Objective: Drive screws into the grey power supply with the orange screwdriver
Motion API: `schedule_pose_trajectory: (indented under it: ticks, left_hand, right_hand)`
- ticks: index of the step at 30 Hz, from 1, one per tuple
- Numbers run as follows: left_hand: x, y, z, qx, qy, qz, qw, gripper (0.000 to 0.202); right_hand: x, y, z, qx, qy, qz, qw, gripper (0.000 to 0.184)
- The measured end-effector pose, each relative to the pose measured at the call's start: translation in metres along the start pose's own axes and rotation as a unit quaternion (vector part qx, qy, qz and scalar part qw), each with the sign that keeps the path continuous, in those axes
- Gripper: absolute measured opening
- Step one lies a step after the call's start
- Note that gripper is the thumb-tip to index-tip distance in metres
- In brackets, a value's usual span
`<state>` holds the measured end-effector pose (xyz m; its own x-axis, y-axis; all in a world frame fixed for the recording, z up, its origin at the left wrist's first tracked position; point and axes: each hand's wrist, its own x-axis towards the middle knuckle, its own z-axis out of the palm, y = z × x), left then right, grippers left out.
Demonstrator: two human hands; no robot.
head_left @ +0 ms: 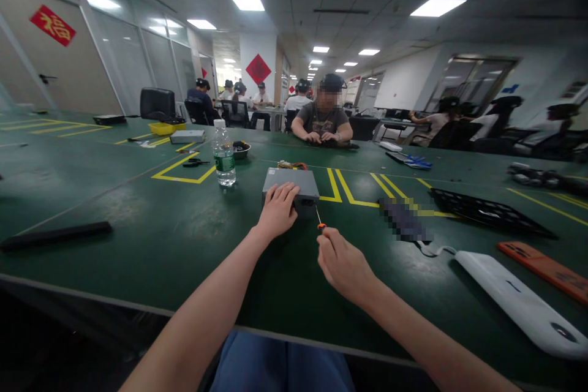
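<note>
A grey metal computer power supply (294,180) sits on the green table in front of me, a bundle of coloured wires (293,166) behind it. My left hand (278,209) grips its front edge, fingers over the top and thumb down by the front face. In my right hand (342,260) is a screwdriver (321,226) with an orange and black handle, the fingers closed round it. Its thin shaft points up to the box's front right corner. Whether the tip touches a screw is too small to tell.
A water bottle (223,156) stands left of the box, near a small bowl (241,149). A black bar (57,236) lies far left. On the right are a white power bank (519,300), an orange phone (546,266) and a black perforated panel (491,213). A person (324,116) sits opposite.
</note>
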<state>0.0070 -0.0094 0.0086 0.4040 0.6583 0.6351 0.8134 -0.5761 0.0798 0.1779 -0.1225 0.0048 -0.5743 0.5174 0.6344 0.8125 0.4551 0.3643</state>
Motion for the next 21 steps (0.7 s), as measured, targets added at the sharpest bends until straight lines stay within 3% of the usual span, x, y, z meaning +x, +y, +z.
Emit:
schedule_pose_trajectory:
  ticks: [4, 10, 17, 21]
  left_hand:
    - [0.001, -0.001, 0.002, -0.004, 0.002, 0.004, 1.000, 0.048]
    - [0.001, 0.002, 0.006, -0.008, 0.012, -0.009, 1.000, 0.048]
    - [0.003, 0.002, 0.005, -0.019, 0.010, -0.016, 1.000, 0.049]
    - [0.004, 0.003, 0.006, -0.021, 0.011, -0.021, 0.999, 0.048]
  right_hand:
    - [-0.009, 0.017, 0.008, 0.005, 0.036, -0.075, 0.997, 0.021]
    - [-0.007, 0.031, 0.010, 0.082, 0.106, -0.022, 0.991, 0.015]
    - [-0.013, 0.040, 0.008, 0.065, 0.077, -0.123, 0.987, 0.022]
    - [-0.007, 0.044, 0.004, 0.042, 0.130, -0.081, 0.987, 0.018]
